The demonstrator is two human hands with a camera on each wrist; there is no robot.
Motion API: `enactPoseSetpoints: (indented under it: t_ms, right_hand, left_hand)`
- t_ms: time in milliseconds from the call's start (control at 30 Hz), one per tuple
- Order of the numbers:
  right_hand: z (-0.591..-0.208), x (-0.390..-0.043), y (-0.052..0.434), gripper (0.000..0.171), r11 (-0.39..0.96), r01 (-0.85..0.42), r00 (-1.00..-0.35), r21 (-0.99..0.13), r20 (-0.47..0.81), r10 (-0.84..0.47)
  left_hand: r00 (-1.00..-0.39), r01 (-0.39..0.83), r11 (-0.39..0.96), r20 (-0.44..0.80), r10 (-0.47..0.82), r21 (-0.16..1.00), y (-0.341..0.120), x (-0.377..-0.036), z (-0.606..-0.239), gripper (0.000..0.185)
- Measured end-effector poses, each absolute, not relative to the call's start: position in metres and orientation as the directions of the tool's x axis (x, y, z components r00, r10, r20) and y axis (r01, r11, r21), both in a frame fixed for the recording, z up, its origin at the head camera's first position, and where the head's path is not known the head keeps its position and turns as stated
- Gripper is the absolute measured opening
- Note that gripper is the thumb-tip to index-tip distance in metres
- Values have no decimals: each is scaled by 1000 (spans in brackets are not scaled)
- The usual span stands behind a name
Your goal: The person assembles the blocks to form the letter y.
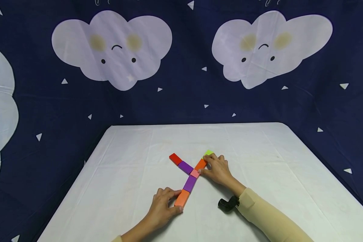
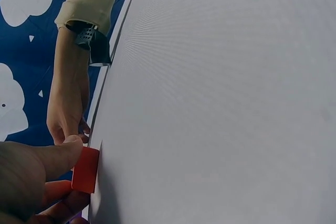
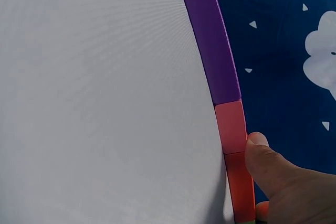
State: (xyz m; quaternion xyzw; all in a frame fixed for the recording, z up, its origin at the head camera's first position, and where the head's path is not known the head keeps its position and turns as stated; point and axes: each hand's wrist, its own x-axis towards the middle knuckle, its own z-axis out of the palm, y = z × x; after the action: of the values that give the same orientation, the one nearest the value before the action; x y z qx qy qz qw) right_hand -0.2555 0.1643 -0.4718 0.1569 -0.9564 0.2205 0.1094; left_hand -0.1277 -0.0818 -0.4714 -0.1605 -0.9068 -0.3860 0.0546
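Observation:
Colored blocks lie end to end on the white table in a branching line. My left hand pinches the light orange block at the near end, thumb and finger at its two ends. Beyond it come a purple block and a small pink block. My right hand holds the darker orange block, its thumb by the pink joint. A green block, partly hidden by the fingers, is at the far end. A second purple block and a red block branch off leftward.
The white table has rounded far corners. Behind it hangs a dark blue cloth printed with clouds and triangles. A black device sits at the right wrist, by the beige sleeve.

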Motion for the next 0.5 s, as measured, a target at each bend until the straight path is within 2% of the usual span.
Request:
enactPoseSetpoints:
  t_ms: [233, 500]
  right_hand:
    - [-472, -257, 163, 62, 852, -344, -929, -393, 272, -250]
    - [-472, -256, 163, 62, 850, -354, -925, -390, 281, -256]
  left_hand:
    - [-935, 355, 643, 253, 249, 678, -82, -128, -471, 51]
    - [-949, 314, 635, 206, 240, 706, -82, -127, -470, 51]
